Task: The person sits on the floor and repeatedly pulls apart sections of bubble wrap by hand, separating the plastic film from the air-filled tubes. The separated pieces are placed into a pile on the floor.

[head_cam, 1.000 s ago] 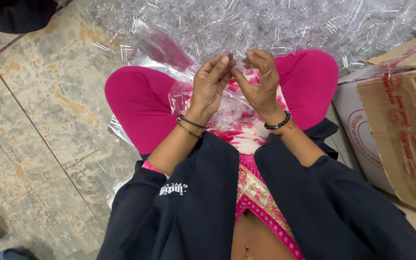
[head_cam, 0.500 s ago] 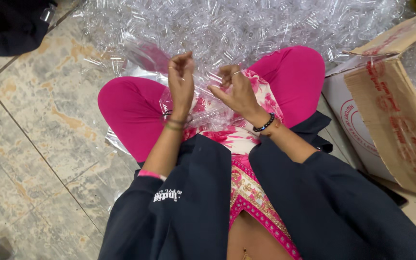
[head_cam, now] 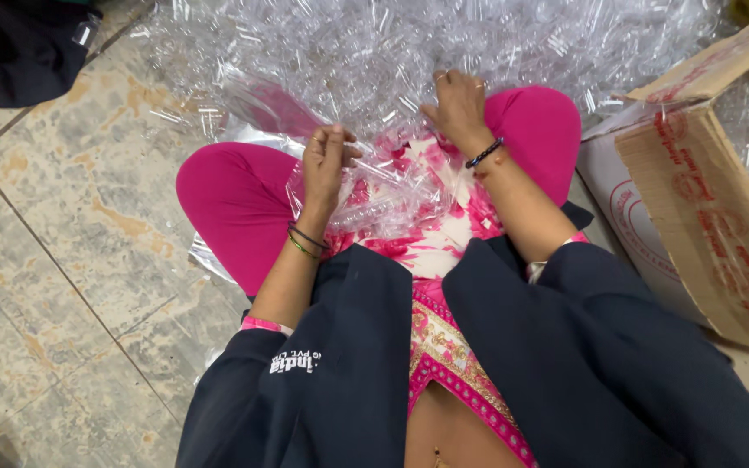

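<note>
On your lap, your left hand (head_cam: 327, 156) pinches the crinkled clear plastic bag (head_cam: 383, 195), with small clear pieces inside. Your right hand (head_cam: 459, 102), at one o'clock, curls into the glassy heap of clear plastic tubes (head_cam: 374, 52). At three o'clock lies an open cardboard box (head_cam: 695, 191).

Trousers (head_cam: 236, 195) hot pink, plain. Tunic (head_cam: 431, 238) white with pink tie-dye splotches, hem band pink with gold floral pattern. Jacket (head_cam: 348, 364) dark navy, small white print on left sleeve. Clear plastic bag (head_cam: 383, 186) on lap, see-through, pink showing behind. Heap of clear plastic tubes (head_cam: 374, 52) glassy, colourless. Floor (head_cam: 54, 225) beige-grey mottled stone tiles, orange patches. Cardboard box (head_cam: 695, 199) brown, red print. Left wrist bangles (head_cam: 305, 241) black and gold; right wrist bracelet (head_cam: 484, 153) black beads.
</note>
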`<action>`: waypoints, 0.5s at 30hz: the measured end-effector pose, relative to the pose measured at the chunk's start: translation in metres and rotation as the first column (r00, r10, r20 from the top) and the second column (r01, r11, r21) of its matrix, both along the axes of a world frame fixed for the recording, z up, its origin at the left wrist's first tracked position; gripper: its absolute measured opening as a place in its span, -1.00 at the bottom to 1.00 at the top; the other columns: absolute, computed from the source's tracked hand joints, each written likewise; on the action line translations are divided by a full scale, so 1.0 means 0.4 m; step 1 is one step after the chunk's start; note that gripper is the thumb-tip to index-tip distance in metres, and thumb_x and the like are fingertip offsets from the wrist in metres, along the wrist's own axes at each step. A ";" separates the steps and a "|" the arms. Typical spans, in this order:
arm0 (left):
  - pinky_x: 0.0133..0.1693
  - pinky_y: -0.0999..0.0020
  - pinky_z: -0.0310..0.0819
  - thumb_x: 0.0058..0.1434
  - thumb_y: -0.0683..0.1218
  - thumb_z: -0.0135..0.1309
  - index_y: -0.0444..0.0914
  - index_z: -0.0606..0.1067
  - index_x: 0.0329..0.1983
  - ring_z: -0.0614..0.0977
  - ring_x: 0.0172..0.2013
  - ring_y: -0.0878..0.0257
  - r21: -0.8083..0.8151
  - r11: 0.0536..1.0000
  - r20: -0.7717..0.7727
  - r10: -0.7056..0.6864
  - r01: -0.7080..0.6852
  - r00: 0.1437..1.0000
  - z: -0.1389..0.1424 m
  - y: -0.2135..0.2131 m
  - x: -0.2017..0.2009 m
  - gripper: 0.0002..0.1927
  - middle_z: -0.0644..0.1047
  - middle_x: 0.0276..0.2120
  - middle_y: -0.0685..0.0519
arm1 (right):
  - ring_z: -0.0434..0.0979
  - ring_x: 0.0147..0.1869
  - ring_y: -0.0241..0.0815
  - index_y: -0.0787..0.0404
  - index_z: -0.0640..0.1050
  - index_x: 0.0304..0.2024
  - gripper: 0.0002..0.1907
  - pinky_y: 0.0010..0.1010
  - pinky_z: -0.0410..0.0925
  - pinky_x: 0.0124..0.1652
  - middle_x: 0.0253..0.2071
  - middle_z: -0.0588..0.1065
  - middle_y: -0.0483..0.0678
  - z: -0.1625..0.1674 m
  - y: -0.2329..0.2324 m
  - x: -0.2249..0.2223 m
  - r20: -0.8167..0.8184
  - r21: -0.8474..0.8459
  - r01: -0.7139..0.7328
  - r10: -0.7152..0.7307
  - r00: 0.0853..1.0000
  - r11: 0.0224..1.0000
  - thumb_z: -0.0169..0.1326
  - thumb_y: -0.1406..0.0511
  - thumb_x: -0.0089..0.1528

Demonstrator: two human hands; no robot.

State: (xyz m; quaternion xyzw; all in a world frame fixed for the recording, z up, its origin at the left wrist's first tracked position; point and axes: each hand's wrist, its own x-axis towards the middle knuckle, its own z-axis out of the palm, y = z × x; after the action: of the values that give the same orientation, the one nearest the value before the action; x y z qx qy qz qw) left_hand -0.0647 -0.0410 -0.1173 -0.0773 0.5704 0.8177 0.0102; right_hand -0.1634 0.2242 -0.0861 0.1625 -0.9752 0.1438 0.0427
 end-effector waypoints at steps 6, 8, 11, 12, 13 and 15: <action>-0.18 0.44 0.55 0.39 0.06 0.08 -0.18 0.53 0.27 0.61 -0.20 0.37 -0.033 0.980 0.151 -0.187 0.194 0.971 0.096 0.032 -0.030 -0.56 0.59 0.02 0.08 | 0.61 0.08 -0.08 0.30 0.41 0.22 -0.46 -0.29 0.50 0.07 0.17 0.50 0.06 0.071 -0.031 0.057 0.177 -0.818 0.106 0.072 0.982 0.565 0.29 0.32 0.24; -0.19 0.44 0.56 0.32 0.06 0.13 -0.13 0.49 0.26 0.64 -0.20 0.37 -0.017 0.981 0.147 -0.189 0.194 0.971 0.137 0.061 -0.042 -0.54 0.57 0.05 0.18 | 0.59 0.20 -0.12 0.31 0.38 0.23 -0.48 -0.32 0.47 0.18 0.22 0.48 0.04 0.119 -0.055 0.118 0.117 -0.866 0.012 0.180 0.977 0.499 0.30 0.38 0.28; -0.16 0.41 0.54 0.32 0.03 0.23 -0.16 0.51 0.28 0.61 -0.19 0.35 0.176 0.971 0.112 -0.186 0.165 0.976 0.171 0.105 -0.061 -0.52 0.57 -0.06 0.14 | 0.57 0.27 -0.12 0.32 0.36 0.28 -0.46 -0.32 0.46 0.22 0.24 0.46 0.05 0.181 -0.087 0.186 0.008 -0.882 -0.093 0.213 0.977 0.462 0.28 0.45 0.31; -0.15 0.39 0.52 0.33 0.01 0.27 -0.18 0.53 0.29 0.60 -0.19 0.34 0.268 0.951 0.091 -0.185 0.155 0.978 0.176 0.116 -0.067 -0.52 0.57 -0.12 0.09 | 0.56 0.28 -0.11 0.33 0.35 0.30 -0.44 -0.32 0.46 0.21 0.24 0.46 0.06 0.197 -0.092 0.197 -0.031 -0.877 -0.123 0.201 0.979 0.464 0.27 0.47 0.31; -0.14 0.39 0.53 0.32 0.01 0.28 -0.18 0.53 0.28 0.60 -0.18 0.35 0.305 0.941 0.109 -0.187 0.146 0.976 0.177 0.125 -0.070 -0.52 0.57 -0.12 0.10 | 0.56 0.27 -0.10 0.31 0.36 0.29 -0.45 -0.32 0.47 0.20 0.25 0.45 0.08 0.210 -0.092 0.201 -0.094 -0.849 -0.170 0.174 0.980 0.500 0.28 0.48 0.30; -0.11 0.38 0.55 0.30 -0.01 0.29 -0.18 0.53 0.26 0.61 -0.16 0.36 0.378 0.917 0.143 -0.192 0.125 0.971 0.175 0.135 -0.074 -0.52 0.58 -0.13 0.13 | 0.56 0.26 -0.08 0.29 0.39 0.25 -0.47 -0.33 0.47 0.17 0.28 0.42 0.12 0.221 -0.095 0.203 -0.220 -0.782 -0.253 0.126 0.967 0.569 0.28 0.51 0.29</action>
State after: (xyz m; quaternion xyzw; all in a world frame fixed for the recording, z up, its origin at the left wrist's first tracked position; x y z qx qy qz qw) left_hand -0.0941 0.0130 -0.0472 -0.1000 0.4090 0.8959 0.1417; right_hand -0.0821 0.1863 0.0024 0.2389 -0.7758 0.5605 0.1638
